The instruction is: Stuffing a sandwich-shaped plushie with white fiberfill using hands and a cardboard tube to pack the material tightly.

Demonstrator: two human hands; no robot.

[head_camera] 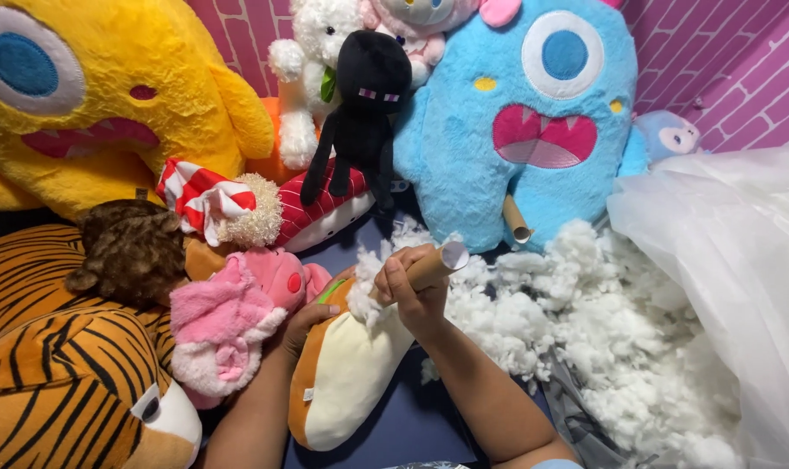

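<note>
cardboard tube (429, 267), brown with a pale open end, is gripped in the right hand (412, 291); fingers curled tight around its shaft, forearm rising from the lower edge. tube tilts up to the right, its lower end buried in a tuft of white stuffing (366, 295) at the top of an orange and cream plush toy (347, 373). left hand (306, 323) presses against the toy's upper left side, fingers bent around its edge, partly hidden. toy lies on a dark blue surface (412, 421) between both forearms. loose stuffing heap (585, 321) sits just right of the tube. pink plush (230, 326) lies beside the left hand.
</note>
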